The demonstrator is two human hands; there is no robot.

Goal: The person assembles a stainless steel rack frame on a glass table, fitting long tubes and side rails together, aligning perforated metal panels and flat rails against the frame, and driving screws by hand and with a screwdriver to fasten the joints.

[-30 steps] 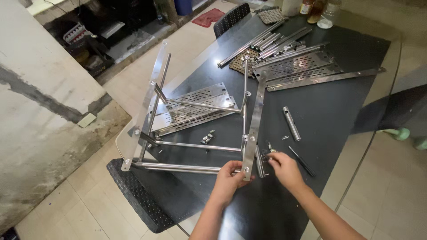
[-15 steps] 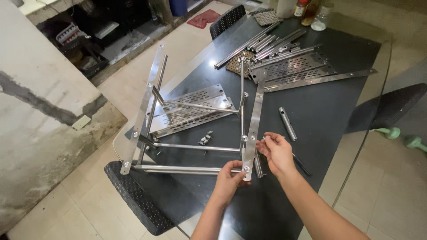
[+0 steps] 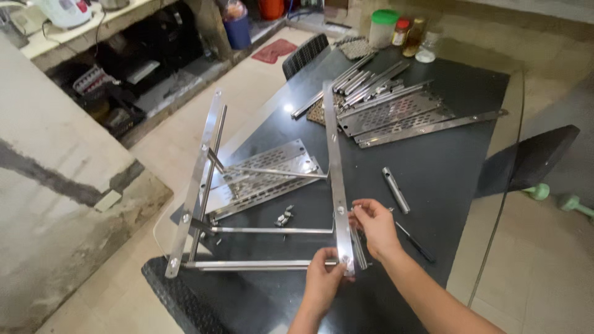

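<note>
Both hands grip the steel rack frame's near upright

Dark glass-topped table with a glossy, reflective surface, standing on a pale tiled floor. Black chair at the far edge; a second dark chair back at the right side. Rough grey concrete ledge at left. Open shelving beyond — cluttered and dim, with a white kettle on top. Red mat on the floor. Jars at the table's far end. Light soft and even.
</note>
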